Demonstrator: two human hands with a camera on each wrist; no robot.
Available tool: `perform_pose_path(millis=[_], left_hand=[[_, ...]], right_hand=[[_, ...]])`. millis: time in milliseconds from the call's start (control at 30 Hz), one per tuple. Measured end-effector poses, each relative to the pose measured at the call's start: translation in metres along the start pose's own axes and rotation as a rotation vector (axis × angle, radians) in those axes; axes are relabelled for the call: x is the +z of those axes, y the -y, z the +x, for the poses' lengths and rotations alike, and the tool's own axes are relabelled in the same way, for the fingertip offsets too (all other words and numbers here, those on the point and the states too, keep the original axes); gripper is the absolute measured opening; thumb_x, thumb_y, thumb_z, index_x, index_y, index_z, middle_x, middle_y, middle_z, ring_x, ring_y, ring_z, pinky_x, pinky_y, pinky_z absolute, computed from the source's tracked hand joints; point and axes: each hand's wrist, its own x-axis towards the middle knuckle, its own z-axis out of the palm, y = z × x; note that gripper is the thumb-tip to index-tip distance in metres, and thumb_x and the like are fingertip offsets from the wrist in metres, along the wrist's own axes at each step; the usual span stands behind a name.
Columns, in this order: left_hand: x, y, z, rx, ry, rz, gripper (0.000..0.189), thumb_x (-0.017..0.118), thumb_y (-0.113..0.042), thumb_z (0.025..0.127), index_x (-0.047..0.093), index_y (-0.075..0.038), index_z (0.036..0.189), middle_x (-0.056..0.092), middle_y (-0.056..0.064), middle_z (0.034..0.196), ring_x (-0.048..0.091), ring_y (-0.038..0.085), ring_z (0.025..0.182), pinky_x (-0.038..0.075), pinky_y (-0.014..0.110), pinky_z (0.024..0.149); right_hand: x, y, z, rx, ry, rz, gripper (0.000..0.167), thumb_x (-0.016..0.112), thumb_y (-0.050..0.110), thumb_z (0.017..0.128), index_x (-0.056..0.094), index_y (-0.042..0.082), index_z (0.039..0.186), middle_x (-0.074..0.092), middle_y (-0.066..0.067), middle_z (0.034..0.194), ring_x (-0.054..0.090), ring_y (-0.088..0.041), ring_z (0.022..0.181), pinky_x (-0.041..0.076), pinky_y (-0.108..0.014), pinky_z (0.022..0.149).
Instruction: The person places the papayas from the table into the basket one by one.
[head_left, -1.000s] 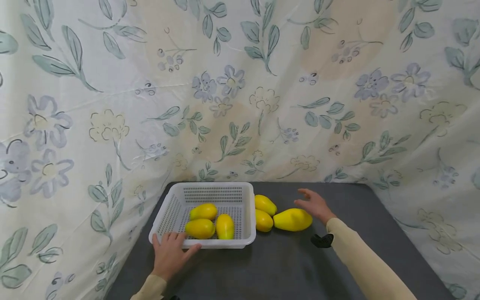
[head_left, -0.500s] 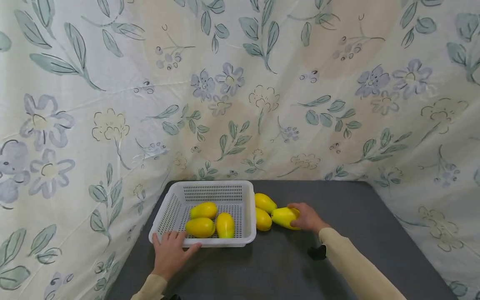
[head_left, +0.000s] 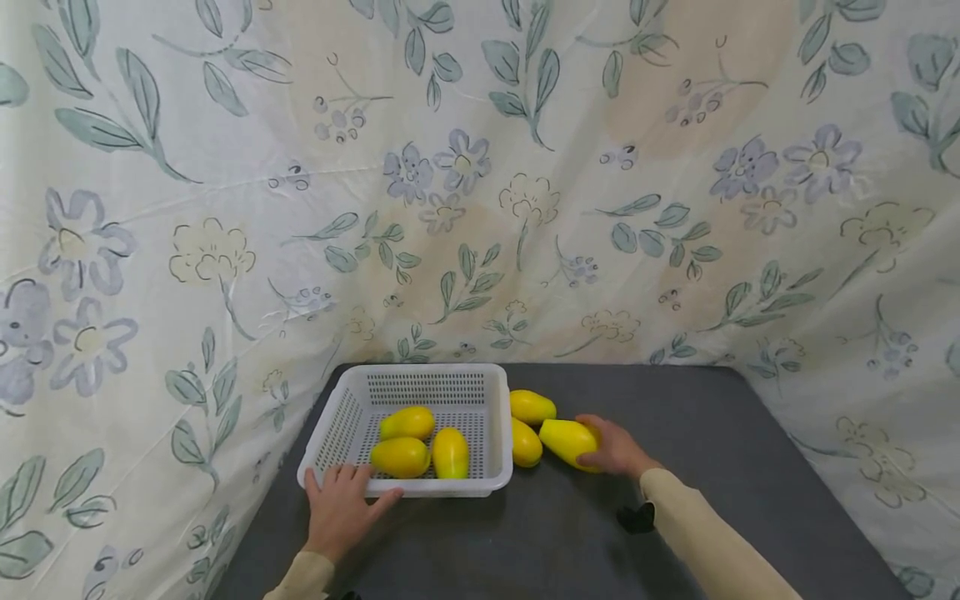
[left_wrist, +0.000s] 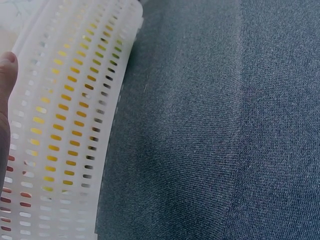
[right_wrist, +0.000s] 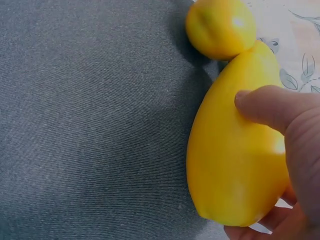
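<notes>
My right hand (head_left: 617, 447) grips a yellow papaya (head_left: 566, 442) by its right end on the dark table. In the right wrist view the thumb (right_wrist: 265, 106) presses on the papaya (right_wrist: 232, 150), with fingers partly hidden below and behind it. Another papaya (right_wrist: 220, 27) lies by its narrow end. At the left, my left hand (head_left: 337, 508) holds the front-left rim of a white perforated basket (head_left: 498, 433). Its fingers reach over the rim, and reddish finger patches show through the holes of the basket wall (left_wrist: 65, 130). Inside the basket lie three papayas (head_left: 400, 457).
Two more papayas, one behind (head_left: 531, 407) and one in front (head_left: 526, 443), lie against the basket's right side. A floral cloth (head_left: 480, 208) hangs behind and beside the dark cloth-covered table (head_left: 525, 542).
My right hand has come down and left onto the papaya and taken hold of it. The papaya has tilted, its right end nearer me. The left hand stays on the basket.
</notes>
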Motion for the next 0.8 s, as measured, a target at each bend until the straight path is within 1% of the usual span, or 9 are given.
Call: perform_pose_path(millis=[100,267,500,533,800], left_hand=[[0.001,0.0,-0.001,0.006,-0.01,0.002,0.069,0.067,-0.071,0.083,0.072,-0.008,0.111,0.07,0.018,0.11,0.057,0.043,0.113,0.013,0.082,0.111],[0.001,0.001,-0.001,0.004,-0.004,0.015,0.069,0.067,-0.072,0.083,0.071,-0.008,0.111,0.07,0.019,0.111,0.057,0.044,0.114,0.013,0.082,0.111],[0.0,-0.001,-0.002,0.01,-0.017,0.007,0.067,0.068,-0.07,0.083,0.071,-0.008,0.11,0.07,0.019,0.11,0.057,0.044,0.114,0.014,0.082,0.111],[0.0,0.0,-0.002,0.011,-0.018,0.008,0.067,0.068,-0.07,0.083,0.071,-0.008,0.11,0.07,0.019,0.11,0.057,0.044,0.114,0.014,0.082,0.111],[0.001,-0.001,-0.003,-0.006,0.001,0.007,0.069,0.067,-0.071,0.083,0.072,-0.008,0.111,0.07,0.02,0.112,0.057,0.044,0.113,0.013,0.082,0.111]], right_hand=[[0.002,0.001,-0.002,0.006,0.003,0.002,0.072,0.084,0.023,0.082,0.051,0.006,0.144,0.059,-0.022,0.14,0.061,-0.035,0.114,0.049,-0.06,0.098],[0.004,0.002,-0.004,0.053,-0.001,0.017,0.074,0.083,0.024,0.082,0.049,0.008,0.146,0.059,-0.022,0.141,0.061,-0.035,0.114,0.049,-0.06,0.099],[0.007,-0.002,-0.005,0.097,0.002,0.054,0.078,0.084,0.028,0.082,0.044,0.011,0.147,0.058,-0.021,0.139,0.061,-0.032,0.107,0.051,-0.056,0.093],[0.007,-0.003,-0.005,0.108,0.003,0.061,0.079,0.084,0.029,0.082,0.044,0.012,0.148,0.058,-0.02,0.14,0.06,-0.032,0.108,0.051,-0.056,0.094],[0.011,-0.008,-0.008,0.103,-0.004,0.091,0.084,0.085,0.033,0.081,0.041,0.012,0.15,0.056,-0.023,0.142,0.061,-0.035,0.11,0.051,-0.057,0.091]])
